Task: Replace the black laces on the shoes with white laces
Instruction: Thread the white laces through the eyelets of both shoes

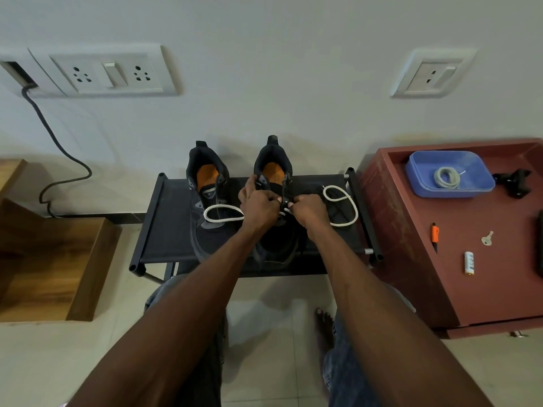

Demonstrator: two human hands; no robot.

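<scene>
Presently, from the head view, we log one pair of black shoes with orange insoles on a black shoe rack set against the wall, openings toward the wall.

Item: left shoe, untouched; a loop of white lace lies across its tongue area.

Item: right shoe, under both hands. Our left hand has its fingers curled over the shoe's upper near the eyelets, apparently gripping the shoe's edge there; exactly what the fingertips pinch we cannot tell. Our right hand is curled tight, thumb and forefinger pinching the white lace at an eyelet. From that hand the lace runs right in a second loop over the rack fabric. A dark strand lies inside that loop; whether it is the black lace we cannot tell.

Item: red cabinet, right of the rack. On top: blue tray holding a coiled white lace, a black clamp-like object, an orange-handled tool, a key, a small white cylinder.

Item: wall sockets, a dark cable hanging from the left one; wooden furniture at left.
</scene>
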